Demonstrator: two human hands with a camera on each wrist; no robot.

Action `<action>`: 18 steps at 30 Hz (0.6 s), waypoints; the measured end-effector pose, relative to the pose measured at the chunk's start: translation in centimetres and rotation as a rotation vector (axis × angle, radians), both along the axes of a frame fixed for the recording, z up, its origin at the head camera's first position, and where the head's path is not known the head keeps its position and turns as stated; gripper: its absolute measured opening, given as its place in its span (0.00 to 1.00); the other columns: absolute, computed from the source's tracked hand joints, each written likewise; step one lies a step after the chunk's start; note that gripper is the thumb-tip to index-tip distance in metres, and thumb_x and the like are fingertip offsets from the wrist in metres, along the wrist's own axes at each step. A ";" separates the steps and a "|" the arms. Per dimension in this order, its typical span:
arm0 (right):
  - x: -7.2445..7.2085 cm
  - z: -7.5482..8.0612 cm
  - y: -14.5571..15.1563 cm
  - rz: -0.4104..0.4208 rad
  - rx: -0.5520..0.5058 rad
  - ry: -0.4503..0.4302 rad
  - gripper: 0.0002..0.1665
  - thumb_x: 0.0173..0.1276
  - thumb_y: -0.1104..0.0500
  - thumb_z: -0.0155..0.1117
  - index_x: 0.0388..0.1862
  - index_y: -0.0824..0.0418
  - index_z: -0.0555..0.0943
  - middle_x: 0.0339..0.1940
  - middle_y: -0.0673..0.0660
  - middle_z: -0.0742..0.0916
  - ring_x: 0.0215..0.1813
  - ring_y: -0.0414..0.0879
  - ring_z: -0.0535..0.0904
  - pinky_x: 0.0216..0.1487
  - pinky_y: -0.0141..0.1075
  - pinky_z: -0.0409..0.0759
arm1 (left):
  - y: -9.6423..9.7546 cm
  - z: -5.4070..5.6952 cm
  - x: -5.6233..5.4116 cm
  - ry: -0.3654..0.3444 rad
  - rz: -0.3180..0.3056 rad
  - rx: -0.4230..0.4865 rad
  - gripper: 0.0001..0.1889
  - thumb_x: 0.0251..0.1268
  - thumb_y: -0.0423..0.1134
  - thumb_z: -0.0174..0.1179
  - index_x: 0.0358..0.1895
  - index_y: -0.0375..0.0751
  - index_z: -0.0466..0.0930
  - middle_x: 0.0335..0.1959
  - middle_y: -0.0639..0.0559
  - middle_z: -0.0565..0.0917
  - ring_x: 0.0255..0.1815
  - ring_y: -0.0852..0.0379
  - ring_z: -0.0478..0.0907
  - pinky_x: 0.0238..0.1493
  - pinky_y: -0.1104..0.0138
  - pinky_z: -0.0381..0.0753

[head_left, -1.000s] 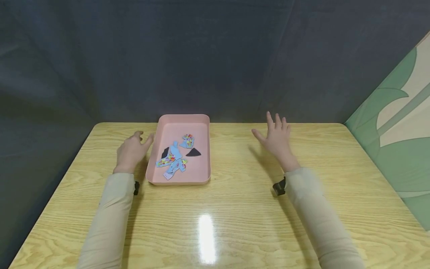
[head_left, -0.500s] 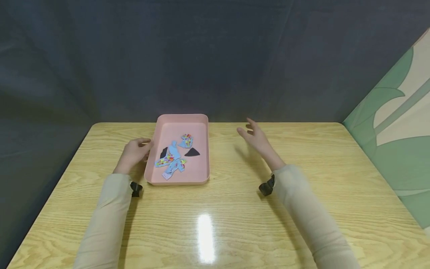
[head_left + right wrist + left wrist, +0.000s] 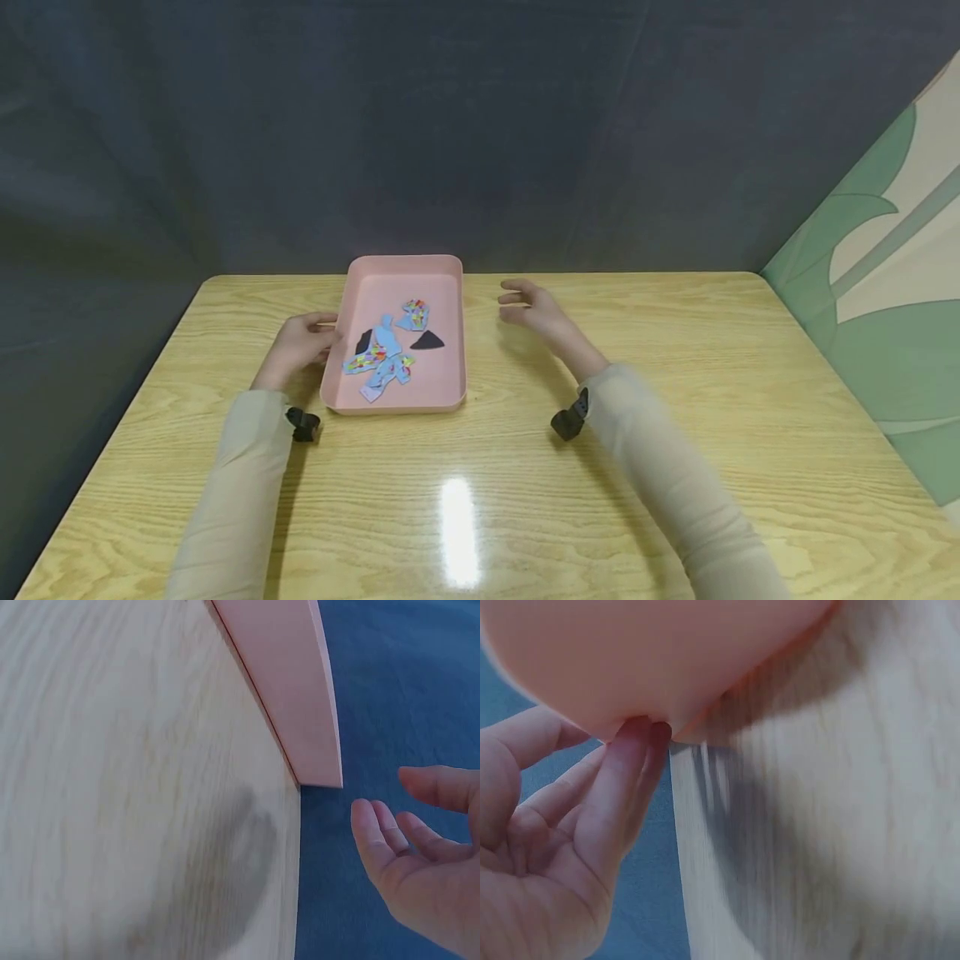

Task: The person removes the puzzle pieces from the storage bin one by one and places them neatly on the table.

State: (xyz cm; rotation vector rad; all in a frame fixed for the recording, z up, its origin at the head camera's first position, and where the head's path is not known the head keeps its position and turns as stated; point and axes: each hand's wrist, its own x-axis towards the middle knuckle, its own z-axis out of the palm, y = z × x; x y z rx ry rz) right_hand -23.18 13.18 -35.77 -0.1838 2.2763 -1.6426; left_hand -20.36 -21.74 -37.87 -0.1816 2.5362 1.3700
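A shallow pink tray [image 3: 442, 383] lies on the wooden table, left of centre in the head view. Several irregular light blue pieces [image 3: 387, 337], some with a multicoloured pattern, lie in it beside two black pieces [image 3: 427, 340]. At the tray's left side my left hand [image 3: 297, 346] holds the edge. In the left wrist view its fingertips [image 3: 634, 735] press the outer wall, while the thumb [image 3: 540, 735] runs behind the rim. My right hand [image 3: 542, 315] is over the table, right of the tray and apart from it, its fingers loosely bent and holding nothing.
The pale wooden table [image 3: 525, 500] ends at a dark cloth backdrop [image 3: 480, 133]. Cloth with green leaf shapes [image 3: 892, 333] hangs along the right side. A dark device is strapped at each wrist.
My left hand has closed in on the tray's left edge. My right hand has moved left toward the tray, its spread fingers now bent closer together. The pieces stay in the tray.
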 end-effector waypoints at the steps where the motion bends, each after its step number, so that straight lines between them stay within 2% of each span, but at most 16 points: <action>1: 0.0 0.0 -0.3 0.002 -0.001 -0.004 0.34 0.70 0.68 0.51 0.74 0.67 0.56 0.67 0.71 0.71 0.68 0.63 0.68 0.69 0.50 0.69 | -0.1 0.0 -0.1 -0.004 -0.002 0.015 0.29 0.69 0.38 0.50 0.70 0.28 0.60 0.64 0.27 0.70 0.46 0.51 0.81 0.40 0.73 0.82; 10: 0.3 -0.4 -3.3 0.025 0.017 -0.016 0.30 0.67 0.69 0.54 0.69 0.67 0.65 0.62 0.70 0.77 0.63 0.60 0.75 0.64 0.45 0.76 | -0.3 -0.4 -0.4 -0.032 0.006 0.119 0.29 0.67 0.34 0.51 0.71 0.30 0.59 0.65 0.27 0.69 0.36 0.67 0.80 0.38 0.75 0.83; 14: 0.5 -0.7 -4.5 0.043 0.019 -0.007 0.30 0.64 0.72 0.53 0.67 0.68 0.67 0.59 0.70 0.79 0.61 0.59 0.77 0.59 0.41 0.79 | -0.2 -0.4 -0.4 -0.025 0.000 0.128 0.29 0.67 0.34 0.51 0.71 0.30 0.59 0.64 0.27 0.70 0.34 0.69 0.80 0.39 0.75 0.83; 18: 0.7 -1.0 -5.7 0.100 0.032 0.004 0.31 0.60 0.77 0.51 0.66 0.70 0.68 0.58 0.70 0.79 0.60 0.59 0.77 0.56 0.38 0.80 | 0.2 -0.4 -0.2 -0.018 0.000 0.137 0.29 0.66 0.34 0.51 0.70 0.31 0.61 0.64 0.28 0.71 0.34 0.69 0.79 0.39 0.75 0.83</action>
